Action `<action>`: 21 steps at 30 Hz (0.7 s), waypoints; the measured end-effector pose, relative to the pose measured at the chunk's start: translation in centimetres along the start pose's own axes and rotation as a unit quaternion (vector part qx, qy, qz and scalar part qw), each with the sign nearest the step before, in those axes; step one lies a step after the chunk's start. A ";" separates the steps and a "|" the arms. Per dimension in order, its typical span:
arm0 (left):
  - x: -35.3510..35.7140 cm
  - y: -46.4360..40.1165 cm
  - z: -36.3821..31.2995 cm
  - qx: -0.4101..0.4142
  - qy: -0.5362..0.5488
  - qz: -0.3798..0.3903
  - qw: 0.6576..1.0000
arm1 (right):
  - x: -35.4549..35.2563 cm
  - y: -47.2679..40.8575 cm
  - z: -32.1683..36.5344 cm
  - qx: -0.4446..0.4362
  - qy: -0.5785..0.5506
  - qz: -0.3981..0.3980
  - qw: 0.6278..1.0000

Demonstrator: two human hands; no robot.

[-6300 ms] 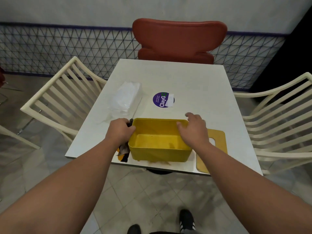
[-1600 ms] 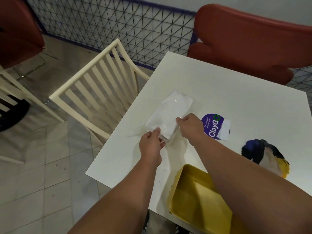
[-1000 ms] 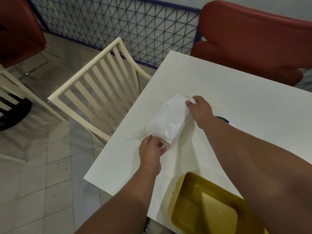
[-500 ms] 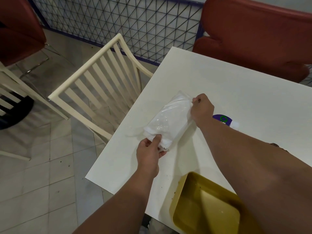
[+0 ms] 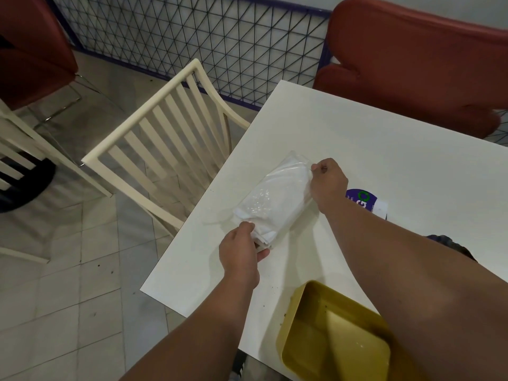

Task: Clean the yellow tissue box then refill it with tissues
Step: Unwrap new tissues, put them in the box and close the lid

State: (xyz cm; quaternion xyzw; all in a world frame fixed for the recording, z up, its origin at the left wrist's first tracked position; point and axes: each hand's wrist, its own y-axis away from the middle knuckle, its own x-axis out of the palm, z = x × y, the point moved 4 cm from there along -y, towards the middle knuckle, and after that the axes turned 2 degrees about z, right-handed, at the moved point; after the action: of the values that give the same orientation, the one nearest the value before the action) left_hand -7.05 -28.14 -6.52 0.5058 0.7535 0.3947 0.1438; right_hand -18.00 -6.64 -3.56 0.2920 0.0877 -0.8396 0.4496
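Observation:
A clear plastic pack of white tissues (image 5: 275, 200) lies on the white table (image 5: 384, 160) near its left edge. My left hand (image 5: 242, 254) grips the tissues at the pack's near, open end. My right hand (image 5: 328, 182) pinches the plastic wrapper at the far end. The open yellow tissue box (image 5: 338, 342) sits empty at the table's near edge, partly under my right forearm, with small specks of debris around and inside it.
A purple round sticker (image 5: 362, 200) is on the table right of the pack. A dark cloth (image 5: 450, 244) peeks from behind my right forearm. A cream slatted chair (image 5: 165, 138) stands left of the table, a red chair (image 5: 412, 59) behind it.
My left hand has drawn the tissues slightly out of the near end of the wrapper while my right hand holds the far end. The view has shifted a little.

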 end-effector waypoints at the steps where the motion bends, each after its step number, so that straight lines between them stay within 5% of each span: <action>1: 0.0 0.1 -0.1 0.002 0.000 -0.001 1.000 | 0.0 0.1 0.0 -0.002 -0.002 0.001 1.000; 10: 0.2 0.2 -0.8 -0.009 -0.005 -0.021 1.000 | -0.1 0.3 -0.1 0.004 -0.006 0.008 1.000; 21: 0.1 -0.5 -0.7 -0.020 -0.018 0.047 0.999 | 0.1 0.3 -0.9 0.065 -0.087 0.037 0.993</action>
State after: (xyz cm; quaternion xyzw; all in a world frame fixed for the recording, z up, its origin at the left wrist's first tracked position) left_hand -7.91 -28.45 -6.43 0.5449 0.7177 0.4073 0.1487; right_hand -17.40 -6.55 -4.33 0.2498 -0.0171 -0.8484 0.4665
